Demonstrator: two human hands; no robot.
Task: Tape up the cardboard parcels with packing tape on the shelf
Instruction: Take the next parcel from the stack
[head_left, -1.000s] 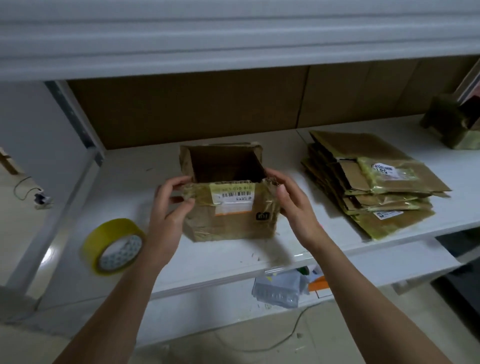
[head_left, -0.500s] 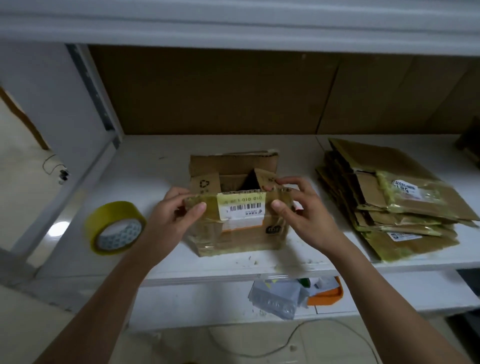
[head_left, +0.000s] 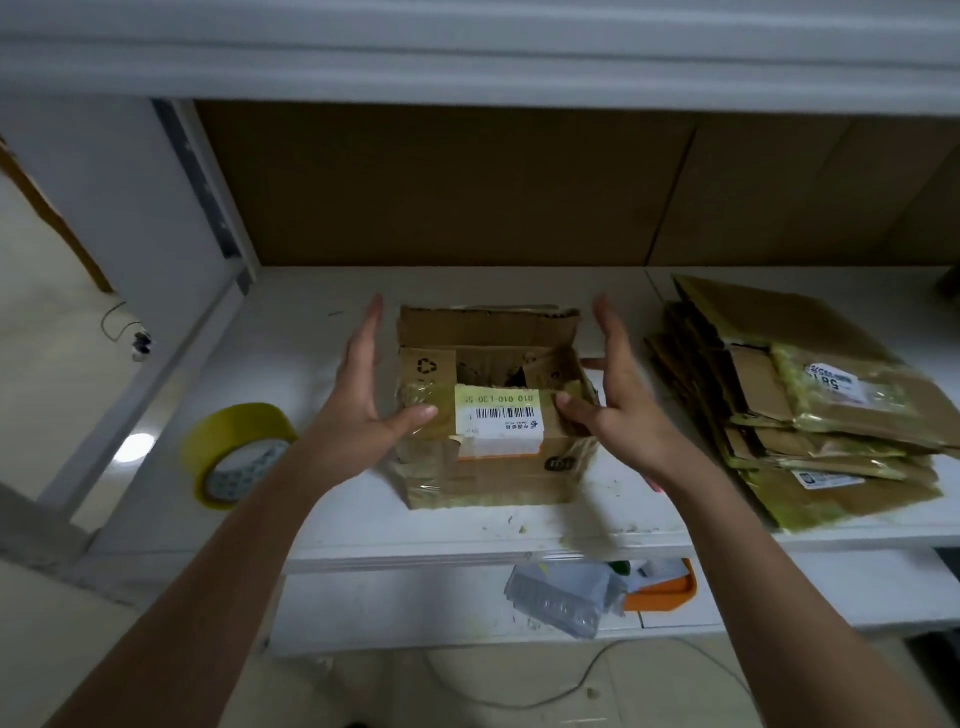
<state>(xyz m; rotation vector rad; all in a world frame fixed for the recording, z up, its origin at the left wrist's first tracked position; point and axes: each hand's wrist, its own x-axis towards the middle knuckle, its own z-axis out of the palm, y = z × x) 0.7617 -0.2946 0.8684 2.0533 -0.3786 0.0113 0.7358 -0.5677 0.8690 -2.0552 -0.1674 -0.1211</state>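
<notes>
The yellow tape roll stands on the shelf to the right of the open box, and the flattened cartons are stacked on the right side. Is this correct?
Not quite. The head view shows the yellow tape roll standing on the shelf to the left of the open box. The flattened cartons are indeed stacked on the right.

Both hands (head_left: 363, 395) (head_left: 618, 400) flank the open box (head_left: 493, 467) (thumbs seemingly pressing its front flap).

Bare shelf (head_left: 322, 499) between tape roll (head_left: 234, 454) and box (head_left: 493, 415); flattened cartons (head_left: 810, 395) crowding the right.
</notes>
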